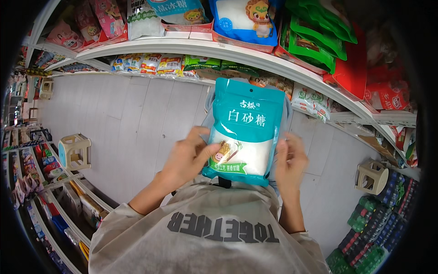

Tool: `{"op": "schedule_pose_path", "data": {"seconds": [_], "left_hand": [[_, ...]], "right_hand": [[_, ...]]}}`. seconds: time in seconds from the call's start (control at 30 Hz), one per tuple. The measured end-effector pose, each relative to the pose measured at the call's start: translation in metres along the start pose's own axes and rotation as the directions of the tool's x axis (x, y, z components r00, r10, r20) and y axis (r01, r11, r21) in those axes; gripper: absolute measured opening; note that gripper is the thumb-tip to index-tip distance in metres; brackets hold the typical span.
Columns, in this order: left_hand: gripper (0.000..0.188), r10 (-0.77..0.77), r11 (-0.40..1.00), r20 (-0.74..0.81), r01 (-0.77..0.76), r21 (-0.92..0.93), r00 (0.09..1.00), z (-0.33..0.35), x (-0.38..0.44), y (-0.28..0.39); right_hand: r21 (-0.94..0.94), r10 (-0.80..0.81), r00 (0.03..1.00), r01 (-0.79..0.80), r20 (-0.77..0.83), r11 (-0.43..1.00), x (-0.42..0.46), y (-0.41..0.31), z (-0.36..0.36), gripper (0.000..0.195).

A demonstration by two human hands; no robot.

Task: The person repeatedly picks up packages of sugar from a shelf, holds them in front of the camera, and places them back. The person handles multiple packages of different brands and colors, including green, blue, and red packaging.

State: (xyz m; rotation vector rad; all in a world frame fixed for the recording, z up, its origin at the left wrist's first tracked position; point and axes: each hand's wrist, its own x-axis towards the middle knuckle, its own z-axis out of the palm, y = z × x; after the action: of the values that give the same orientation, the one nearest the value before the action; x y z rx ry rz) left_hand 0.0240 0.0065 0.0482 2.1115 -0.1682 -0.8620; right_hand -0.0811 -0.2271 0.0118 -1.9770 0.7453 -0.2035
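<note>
A teal and white plastic pouch of white granulated sugar (243, 132) is held upright before my body, with its printed front facing up to me. My left hand (186, 156) grips its lower left side, the thumb lying over the front and the fingers hidden behind. Along the right edge of the pouch is my right hand (291, 159), blurred, with its thumb up and fingers bent. Whether it touches the pouch is hard to tell.
A white shelf (191, 44) in front carries sugar bags, including a blue pouch (244, 20) and green pouches (311, 41). Smaller packets (155, 65) fill the lower level. Plastic stools stand left (75, 152) and right (372, 177) on the grey floor (137, 113). Bottle packs (369, 222) are stacked right.
</note>
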Motion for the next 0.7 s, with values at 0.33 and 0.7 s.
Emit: {"op": "schedule_pose_path", "data": {"seconds": [0.33, 0.7], "left_hand": [[0.065, 0.69, 0.583, 0.009, -0.563, 0.586, 0.724, 0.053, 0.038, 0.001], [0.066, 0.55, 0.833, -0.279, -0.492, 0.253, 0.787, 0.037, 0.041, -0.039]], "right_hand": [[-0.287, -0.562, 0.795, 0.606, 0.228, 0.742, 0.009, -0.02, 0.044, 0.058], [-0.371, -0.352, 0.934, 0.351, 0.068, 0.86, 0.015, 0.031, 0.02, 0.059]]}}
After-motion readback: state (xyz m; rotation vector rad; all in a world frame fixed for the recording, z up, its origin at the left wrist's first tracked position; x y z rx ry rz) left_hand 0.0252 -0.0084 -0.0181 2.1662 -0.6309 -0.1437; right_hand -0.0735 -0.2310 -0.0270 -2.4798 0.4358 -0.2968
